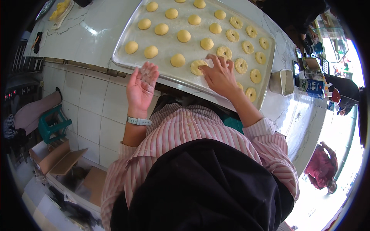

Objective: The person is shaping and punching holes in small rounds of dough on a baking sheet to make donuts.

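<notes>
A large metal tray carries several rows of pale yellow dough. Round smooth dough balls fill its left and middle part, and flattened rings with a small hole lie on the right. My right hand is over the front row, its fingers bent and spread, the fingertips at the edge of a flattened dough piece. Whether they press on it I cannot tell. Just off the tray's front edge, my left hand is turned palm up and open, with white powder on the palm and fingers.
The tray rests on a marble-patterned counter. Right of it stand a rectangular light container and several packages, one a blue carton. At the lower left are a green stool and an opened cardboard box. Another person is at the right.
</notes>
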